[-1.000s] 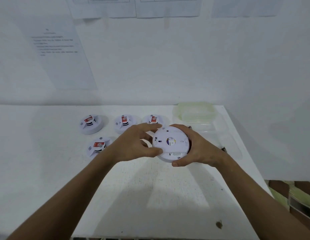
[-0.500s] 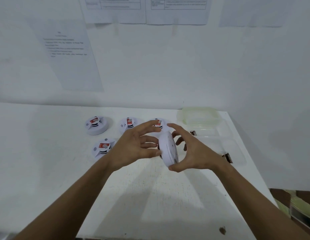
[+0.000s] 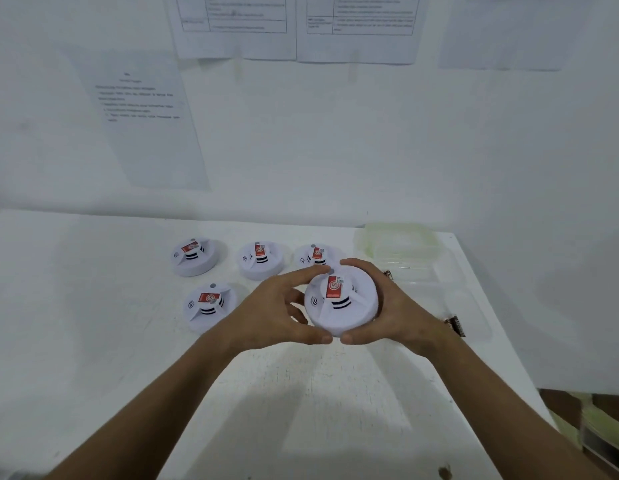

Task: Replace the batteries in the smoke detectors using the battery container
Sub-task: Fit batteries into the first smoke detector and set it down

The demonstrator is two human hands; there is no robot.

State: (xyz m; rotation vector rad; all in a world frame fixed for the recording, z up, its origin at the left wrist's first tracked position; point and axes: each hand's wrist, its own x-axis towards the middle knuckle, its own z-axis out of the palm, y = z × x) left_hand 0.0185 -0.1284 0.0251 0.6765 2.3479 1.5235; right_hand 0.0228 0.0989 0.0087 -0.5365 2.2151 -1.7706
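A white round smoke detector (image 3: 341,303) with a red sticker faces up, held between both hands above the white table (image 3: 93,306). My left hand (image 3: 273,310) grips its left rim with thumb and fingers. Around its right side curls my right hand (image 3: 398,306). Several more detectors lie face up on the table: three in a back row (image 3: 193,256) (image 3: 261,259) (image 3: 316,256) and one nearer (image 3: 209,306). The clear battery container (image 3: 474,306) sits at the right, with dark batteries (image 3: 455,325) showing past my right wrist.
A pale green lid (image 3: 398,239) rests at the back right beside the container. Printed sheets (image 3: 145,119) hang on the white wall behind. The table's right edge (image 3: 502,341) drops off to a floor with coloured items (image 3: 595,420).
The held detector was flipped over: its back faced me, then it stood on edge, and now its front with the red sticker faces up. Both hands stayed on it.
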